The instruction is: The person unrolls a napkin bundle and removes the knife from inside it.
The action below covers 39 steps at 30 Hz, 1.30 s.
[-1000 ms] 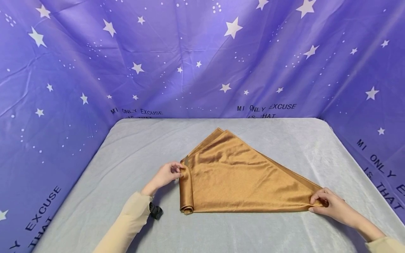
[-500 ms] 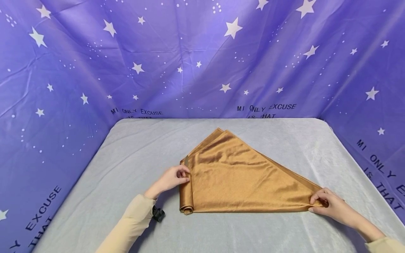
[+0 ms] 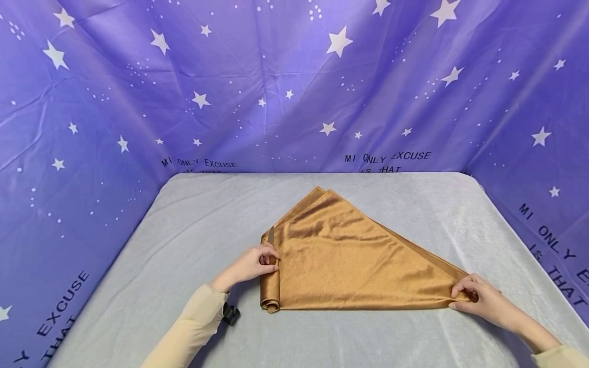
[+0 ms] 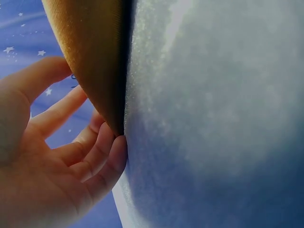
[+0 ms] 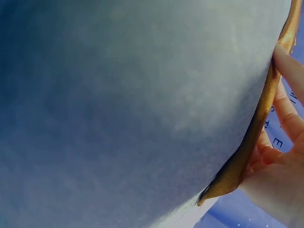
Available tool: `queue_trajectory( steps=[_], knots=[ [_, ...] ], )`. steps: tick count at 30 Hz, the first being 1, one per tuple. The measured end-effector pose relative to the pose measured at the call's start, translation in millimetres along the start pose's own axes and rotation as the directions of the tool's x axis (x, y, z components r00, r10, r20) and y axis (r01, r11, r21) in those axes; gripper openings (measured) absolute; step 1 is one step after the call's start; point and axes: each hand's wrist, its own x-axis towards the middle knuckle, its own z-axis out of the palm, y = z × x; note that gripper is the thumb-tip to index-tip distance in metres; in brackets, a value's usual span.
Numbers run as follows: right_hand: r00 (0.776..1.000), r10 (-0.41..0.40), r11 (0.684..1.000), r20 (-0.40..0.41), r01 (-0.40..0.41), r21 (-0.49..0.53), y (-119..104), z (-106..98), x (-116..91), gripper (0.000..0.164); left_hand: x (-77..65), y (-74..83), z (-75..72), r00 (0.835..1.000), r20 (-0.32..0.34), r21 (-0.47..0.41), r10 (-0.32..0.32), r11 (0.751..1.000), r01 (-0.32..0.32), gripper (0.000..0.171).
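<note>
A shiny golden-brown satin cloth (image 3: 340, 255) lies folded on the table, its peak pointing to the back and a long straight edge at the front. Its left end is wound into a narrow roll (image 3: 270, 291), with the spiral showing at the front. My left hand (image 3: 252, 263) lies over the middle of this roll, thumb and fingers bent on it; in the left wrist view, the left fingers (image 4: 97, 164) lie along the roll's side. At the far right tip, my right hand (image 3: 490, 302) pinches the cloth's corner between thumb and fingers.
A pale grey plush cover (image 3: 359, 337) spreads over the table. Purple curtains (image 3: 257, 76) with white stars and black lettering surround the back and sides. A black strap device (image 3: 231, 313) sits at my left wrist.
My left hand has shifted slightly right and toward the front along the roll, its fingertips reaching further over it. The right hand and the cloth's outline stay about the same.
</note>
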Motion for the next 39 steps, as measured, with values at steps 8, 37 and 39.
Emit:
queue_trajectory(
  steps=[8, 37, 39],
  knots=[
    [1.000, -0.018, 1.000, -0.008, 0.018, 0.003, -0.1, 0.5, 0.2, 0.035, -0.1, -0.8, 3.1, 0.999, 0.025, 0.111, -0.031, 0.993, 0.028, 0.024],
    [0.999, 0.033, 0.999, 0.016, -0.033, 0.009, -2.2, -0.7, 0.4, 0.031, 2.8, -4.7, 3.9, 0.995, -0.050, 0.094, -0.082, 0.992, 0.087, 0.022],
    [1.000, 0.025, 1.000, 0.014, -0.025, 0.009, -1.2, -0.6, 0.1, 0.032, 2.9, -5.1, 3.6, 0.994, -0.055, 0.081, -0.094, 0.992, 0.098, 0.023]
  ],
)
